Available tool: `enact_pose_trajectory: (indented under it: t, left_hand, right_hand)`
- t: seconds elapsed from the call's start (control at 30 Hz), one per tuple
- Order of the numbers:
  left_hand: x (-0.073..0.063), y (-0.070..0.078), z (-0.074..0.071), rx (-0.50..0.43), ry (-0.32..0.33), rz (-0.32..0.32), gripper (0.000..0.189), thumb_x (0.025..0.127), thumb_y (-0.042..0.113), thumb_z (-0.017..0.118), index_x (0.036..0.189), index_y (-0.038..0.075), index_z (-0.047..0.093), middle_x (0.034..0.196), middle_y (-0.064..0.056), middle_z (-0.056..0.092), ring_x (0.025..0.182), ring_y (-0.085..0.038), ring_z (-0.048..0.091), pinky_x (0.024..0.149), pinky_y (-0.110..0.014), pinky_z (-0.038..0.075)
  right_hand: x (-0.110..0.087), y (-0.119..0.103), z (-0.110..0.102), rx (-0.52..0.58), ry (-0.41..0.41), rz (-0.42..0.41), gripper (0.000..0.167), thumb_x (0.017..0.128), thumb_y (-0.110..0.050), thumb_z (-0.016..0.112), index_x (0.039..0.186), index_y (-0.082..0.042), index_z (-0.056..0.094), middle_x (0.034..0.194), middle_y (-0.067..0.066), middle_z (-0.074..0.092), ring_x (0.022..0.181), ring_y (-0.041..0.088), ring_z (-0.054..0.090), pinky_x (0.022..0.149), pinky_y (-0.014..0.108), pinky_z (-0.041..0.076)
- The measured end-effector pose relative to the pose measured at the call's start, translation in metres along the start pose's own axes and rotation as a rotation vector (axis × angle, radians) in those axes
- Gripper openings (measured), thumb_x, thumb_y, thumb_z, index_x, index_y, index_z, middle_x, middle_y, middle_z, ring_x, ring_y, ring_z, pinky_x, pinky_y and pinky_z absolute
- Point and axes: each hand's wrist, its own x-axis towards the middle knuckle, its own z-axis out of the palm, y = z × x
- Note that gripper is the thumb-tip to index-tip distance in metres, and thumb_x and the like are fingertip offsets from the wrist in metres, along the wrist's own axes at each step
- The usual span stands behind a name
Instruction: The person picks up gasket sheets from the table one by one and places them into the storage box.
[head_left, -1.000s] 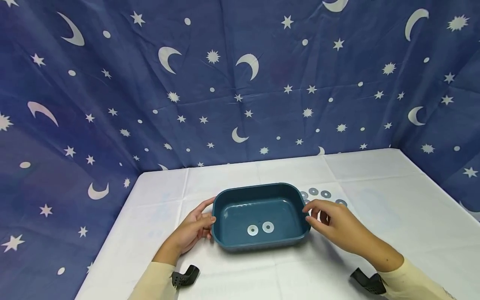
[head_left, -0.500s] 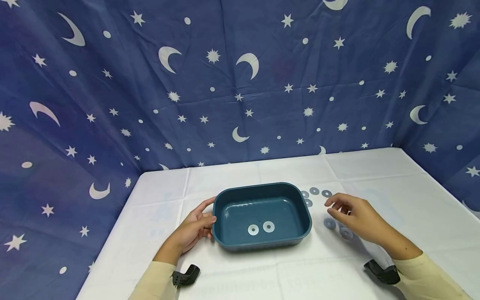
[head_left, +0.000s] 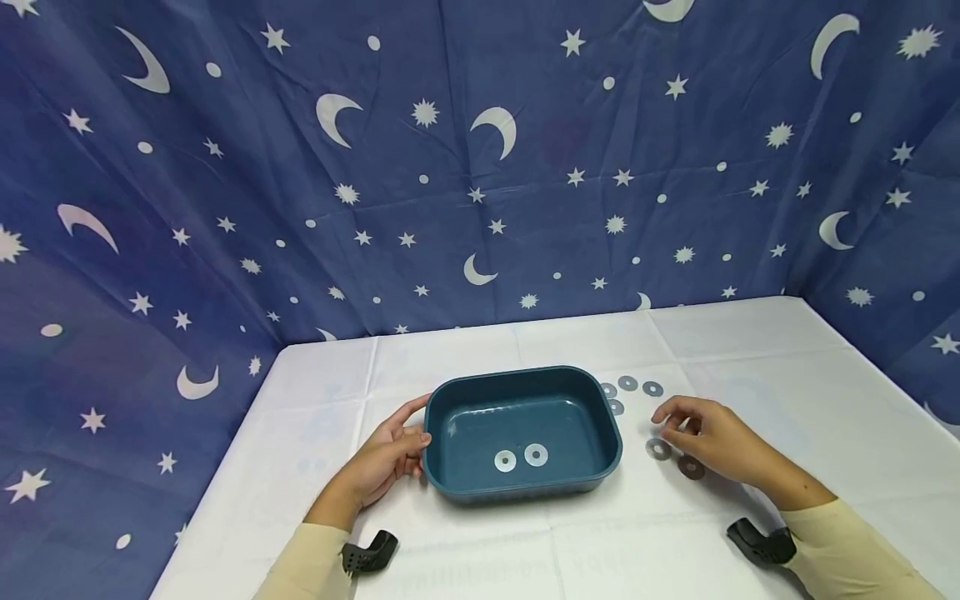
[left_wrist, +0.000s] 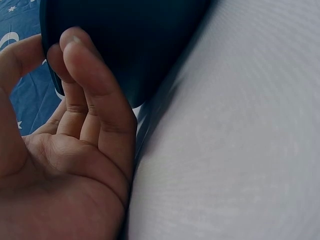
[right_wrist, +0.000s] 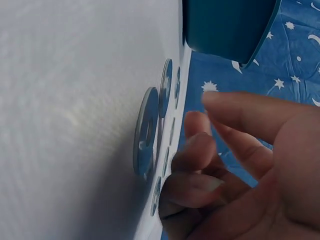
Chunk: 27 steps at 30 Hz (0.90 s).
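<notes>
A dark teal rectangular tub [head_left: 525,483] stands on the white cloth, with two flat metal washers [head_left: 536,455] lying inside. My left hand [head_left: 381,460] holds the tub's left end, thumb at the rim and fingers against the outer wall; the left wrist view has these fingers [left_wrist: 100,95] close up. To the right of the tub, my right hand [head_left: 705,432] hovers low with loosely bent fingers and nothing visible between them. Just below its fingertips lie a washer [head_left: 658,449] and another washer [head_left: 691,467]. In the right wrist view the nearest washer [right_wrist: 146,132] is apart from the fingers.
Several more washers [head_left: 628,383] lie behind the right hand, near the tub's right end, some partly hidden by its wall. A blue curtain [head_left: 450,208] with moons and stars hangs along the back and sides. Black wrist mounts [head_left: 761,543] sit at both sleeves.
My right hand has moved from the tub's right rim out to the right, over the loose washers, then dipped slightly. My left hand and the tub have stayed put.
</notes>
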Motion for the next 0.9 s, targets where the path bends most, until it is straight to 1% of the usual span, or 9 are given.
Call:
enact_pose_trajectory:
  t: [0.13,0.27,0.37,0.53,0.73,0.9]
  left_hand:
    - [-0.0028,-0.0021,0.0002,0.000,0.006,-0.010,0.073,0.099,0.009,0.056,0.159,0.013,0.016,0.093,0.003,0.064,0.063,-0.007,0.060,0.057,-0.020,0.052]
    - [-0.0038,-0.0022,0.0003,0.001,0.008,-0.004,0.071,0.100,0.008,0.054,0.159,0.014,0.016,0.093,0.002,0.064,0.064,-0.007,0.060,0.057,-0.020,0.052]
    - [-0.0037,-0.0021,-0.0001,0.000,0.001,0.000,0.070,0.100,0.008,0.053,0.160,0.014,0.016,0.092,0.003,0.063,0.064,-0.007,0.060,0.057,-0.020,0.052]
    - [-0.0018,-0.0025,-0.0008,0.000,0.002,0.006,0.071,0.099,0.008,0.055,0.159,0.014,0.016,0.088,0.005,0.062,0.063,-0.007,0.060,0.057,-0.020,0.052]
    - [0.0003,-0.0023,-0.0008,0.002,0.006,0.006,0.071,0.099,0.009,0.056,0.159,0.014,0.017,0.087,0.006,0.061,0.063,-0.007,0.061,0.056,-0.020,0.052]
    - [0.0000,-0.0003,0.0010,-0.001,0.017,-0.002,0.073,0.099,0.009,0.057,0.159,0.014,0.017,0.088,0.004,0.062,0.064,-0.007,0.061,0.057,-0.020,0.052]
  right_hand:
    - [-0.0008,0.0056,0.0033,0.023,-0.057,0.009,0.017,0.088,-0.005,0.071,0.105,-0.007,0.066,0.085,0.004,0.060,0.062,0.007,0.050,0.051,0.023,0.045]
    - [-0.0004,0.0082,0.0053,0.035,-0.097,0.012,0.024,0.084,-0.005,0.075,0.106,-0.008,0.065,0.087,0.004,0.057,0.064,0.007,0.050,0.051,0.023,0.046]
    - [-0.0005,0.0083,0.0058,0.019,-0.107,0.010,0.027,0.081,-0.007,0.077,0.106,-0.008,0.065,0.086,0.004,0.055,0.065,0.007,0.048,0.051,0.022,0.044]
    - [-0.0012,0.0076,0.0053,-0.016,-0.109,-0.001,0.026,0.081,-0.007,0.078,0.103,-0.008,0.064,0.080,0.002,0.052,0.064,0.006,0.046,0.051,0.021,0.042]
    - [-0.0014,0.0062,0.0055,-0.068,-0.108,0.028,0.021,0.083,-0.007,0.076,0.100,-0.009,0.064,0.075,-0.001,0.051,0.061,0.006,0.046,0.051,0.021,0.041]
    - [-0.0022,0.0045,0.0063,-0.072,-0.121,0.039,0.022,0.082,-0.007,0.077,0.100,-0.009,0.063,0.075,-0.001,0.050,0.061,0.007,0.046,0.051,0.021,0.040]
